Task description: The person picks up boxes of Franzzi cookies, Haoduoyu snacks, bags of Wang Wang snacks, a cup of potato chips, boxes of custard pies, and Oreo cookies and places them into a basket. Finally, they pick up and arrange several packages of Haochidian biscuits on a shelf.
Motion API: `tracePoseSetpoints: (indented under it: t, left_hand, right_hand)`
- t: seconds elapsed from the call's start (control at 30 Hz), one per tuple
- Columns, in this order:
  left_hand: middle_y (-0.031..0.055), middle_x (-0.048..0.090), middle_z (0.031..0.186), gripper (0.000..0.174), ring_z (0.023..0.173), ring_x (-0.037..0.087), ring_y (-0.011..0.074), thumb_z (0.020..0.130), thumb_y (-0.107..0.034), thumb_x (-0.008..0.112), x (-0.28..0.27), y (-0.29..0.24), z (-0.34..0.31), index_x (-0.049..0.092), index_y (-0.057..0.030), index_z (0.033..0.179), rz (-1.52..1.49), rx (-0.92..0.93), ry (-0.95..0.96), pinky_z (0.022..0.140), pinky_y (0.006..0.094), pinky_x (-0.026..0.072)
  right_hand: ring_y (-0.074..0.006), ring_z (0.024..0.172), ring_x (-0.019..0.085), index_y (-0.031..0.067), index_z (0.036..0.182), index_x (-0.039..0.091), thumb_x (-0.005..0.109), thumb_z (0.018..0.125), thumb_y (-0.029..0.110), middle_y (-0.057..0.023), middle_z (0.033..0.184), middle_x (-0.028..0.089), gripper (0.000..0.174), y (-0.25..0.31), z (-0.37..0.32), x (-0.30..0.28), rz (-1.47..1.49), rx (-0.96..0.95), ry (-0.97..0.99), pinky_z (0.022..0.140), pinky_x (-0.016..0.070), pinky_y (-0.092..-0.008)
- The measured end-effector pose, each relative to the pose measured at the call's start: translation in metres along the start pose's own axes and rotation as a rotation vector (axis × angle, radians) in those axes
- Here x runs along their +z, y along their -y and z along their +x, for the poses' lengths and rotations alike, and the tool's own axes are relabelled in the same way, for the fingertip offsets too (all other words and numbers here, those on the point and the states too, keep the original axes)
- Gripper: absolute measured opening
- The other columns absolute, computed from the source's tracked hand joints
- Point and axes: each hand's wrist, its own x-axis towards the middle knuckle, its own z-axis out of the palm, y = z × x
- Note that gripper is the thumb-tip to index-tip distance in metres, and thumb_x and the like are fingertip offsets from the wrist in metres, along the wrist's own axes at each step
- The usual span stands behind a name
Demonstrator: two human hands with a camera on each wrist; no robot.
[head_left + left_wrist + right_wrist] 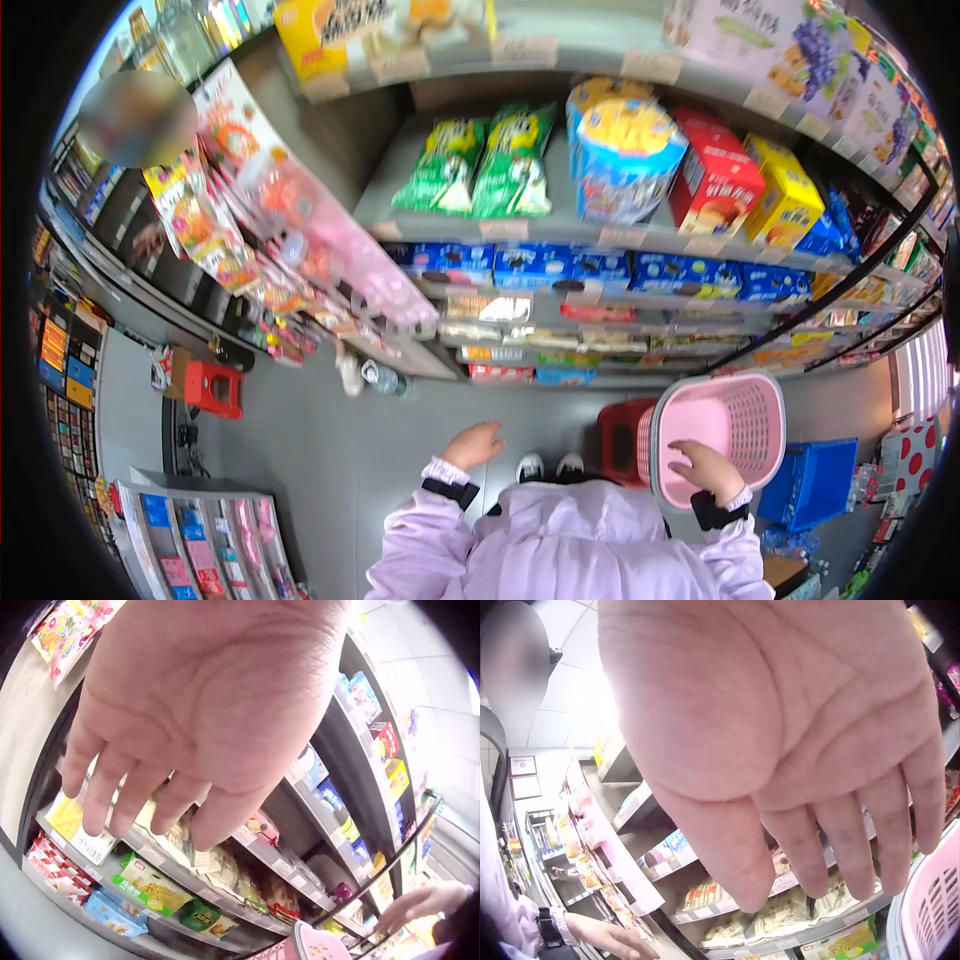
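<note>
My left hand (473,445) hangs over the grey floor in front of the snack shelves, its fingers loosely extended and holding nothing. In the left wrist view its palm (195,697) faces the camera with the fingers straight. My right hand (706,470) is over the pink basket (768,425) at the right, overlapping its opening in the head view. Relaxed, spread fingers (840,840) show in the right wrist view, with nothing held. The pink basket's slotted wall (937,900) stands beside this hand there.
Shelves ahead hold green snack bags (512,165), a blue tub (628,160), a red box (715,175) and blue packets (535,268). Under the basket is a red stool (622,440). A blue crate (812,485) stands to the right, a low display rack (215,540) at the left.
</note>
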Motion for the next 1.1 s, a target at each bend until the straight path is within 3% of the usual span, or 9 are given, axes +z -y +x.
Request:
tracePoseSetpoints:
  t: [0.2, 0.3, 0.5, 0.6, 0.8, 0.9, 0.93, 1.03, 1.1]
  left_hand:
    - [0.0214, 0.059, 0.104, 0.039, 0.096, 0.057, 0.0349, 0.083, -0.022, 0.055, -0.089, -0.077, 0.016, 0.052, 0.0002, 0.115, 0.005, 0.061, -0.239, 0.083, 0.0385, 0.0453]
    - [0.0193, 0.061, 0.098, 0.035, 0.092, 0.060, 0.0318, 0.083, -0.018, 0.056, -0.145, -0.124, 0.016, 0.054, -0.0003, 0.113, -0.063, 0.059, -0.446, 0.079, 0.0359, 0.0472]
    - [0.0137, 0.062, 0.099, 0.026, 0.089, 0.060, 0.0255, 0.083, -0.007, 0.056, -0.249, -0.166, 0.040, 0.057, -0.0006, 0.108, -0.126, 0.291, -0.861, 0.079, 0.0312, 0.0466]
    - [0.0206, 0.054, 0.112, 0.032, 0.106, 0.051, 0.0344, 0.084, -0.007, 0.052, -0.292, -0.163, 0.071, 0.050, 0.0009, 0.115, 0.082, 0.350, -1.040, 0.091, 0.0373, 0.0397]
    - [0.0281, 0.053, 0.108, 0.041, 0.100, 0.052, 0.0408, 0.084, -0.020, 0.052, -0.338, -0.119, 0.131, 0.045, 0.0070, 0.115, 0.283, 0.141, -1.079, 0.085, 0.0451, 0.0427]
    - [0.0276, 0.058, 0.097, 0.050, 0.087, 0.057, 0.0423, 0.083, -0.032, 0.052, -0.351, -0.099, 0.143, 0.045, 0.0075, 0.114, 0.260, 0.003, -0.967, 0.075, 0.0476, 0.0466]
    - [0.0272, 0.059, 0.094, 0.052, 0.085, 0.058, 0.0421, 0.083, -0.033, 0.052, -0.353, -0.095, 0.145, 0.045, 0.0079, 0.114, 0.224, -0.027, -0.916, 0.073, 0.0477, 0.0472]
    - [0.0266, 0.061, 0.087, 0.048, 0.080, 0.060, 0.0416, 0.082, -0.035, 0.052, -0.359, -0.091, 0.147, 0.049, 0.0055, 0.108, 0.149, -0.070, -0.805, 0.069, 0.0483, 0.0477]
    - [0.0270, 0.061, 0.086, 0.043, 0.080, 0.059, 0.0417, 0.082, -0.034, 0.052, -0.361, -0.091, 0.146, 0.052, 0.0036, 0.104, 0.111, -0.039, -0.759, 0.070, 0.0487, 0.0472]
  right_hand:
    - [-0.0333, 0.097, 0.057, 0.0026, 0.113, 0.056, 0.060, 0.080, 0.020, -0.0177, 0.107, 0.059, 0.037, -0.012, 0.021, -0.022, 0.078, -0.034, 0.033, 0.085, 0.0451, -0.0367]
    - [-0.0347, 0.097, 0.056, 0.0026, 0.110, 0.057, 0.059, 0.080, 0.020, -0.0188, 0.104, 0.059, 0.034, 0.017, 0.050, -0.039, 0.128, -0.270, -0.062, 0.082, 0.0456, -0.0370]
    - [-0.0358, 0.110, 0.048, 0.0006, 0.122, 0.043, 0.060, 0.082, 0.017, -0.0200, 0.120, 0.049, 0.046, 0.160, 0.113, -0.088, 0.224, -0.640, -0.254, 0.092, 0.0400, -0.0384]
    - [-0.0382, 0.113, 0.045, -0.0019, 0.123, 0.039, 0.058, 0.083, 0.015, -0.0241, 0.123, 0.045, 0.048, 0.226, 0.154, -0.100, 0.094, -0.784, -0.520, 0.095, 0.0378, -0.0409]
    - [-0.0425, 0.106, 0.048, -0.0111, 0.124, 0.031, 0.058, 0.081, 0.015, -0.0320, 0.121, 0.042, 0.057, 0.287, 0.250, -0.099, -0.187, -0.572, -0.941, 0.088, 0.0420, -0.0436]
    - [-0.0445, 0.095, 0.053, -0.0135, 0.125, 0.026, 0.060, 0.080, 0.019, -0.0343, 0.120, 0.040, 0.066, 0.293, 0.267, -0.109, 0.010, -0.401, -0.783, 0.077, 0.0472, -0.0441]
    - [-0.0434, 0.086, 0.057, -0.0139, 0.125, 0.025, 0.060, 0.081, 0.024, -0.0358, 0.110, 0.047, 0.068, 0.288, 0.273, -0.109, 0.023, -0.397, -0.794, 0.069, 0.0486, -0.0444]
    - [-0.0406, 0.085, 0.058, -0.0145, 0.125, 0.024, 0.058, 0.082, 0.027, -0.0336, 0.097, 0.055, 0.069, 0.302, 0.267, -0.122, 0.075, -0.131, -0.573, 0.069, 0.0482, -0.0442]
    - [-0.0405, 0.085, 0.059, -0.0120, 0.127, 0.027, 0.059, 0.081, 0.029, -0.0304, 0.091, 0.058, 0.069, 0.295, 0.277, -0.120, 0.087, -0.180, -0.620, 0.071, 0.0478, -0.0439]
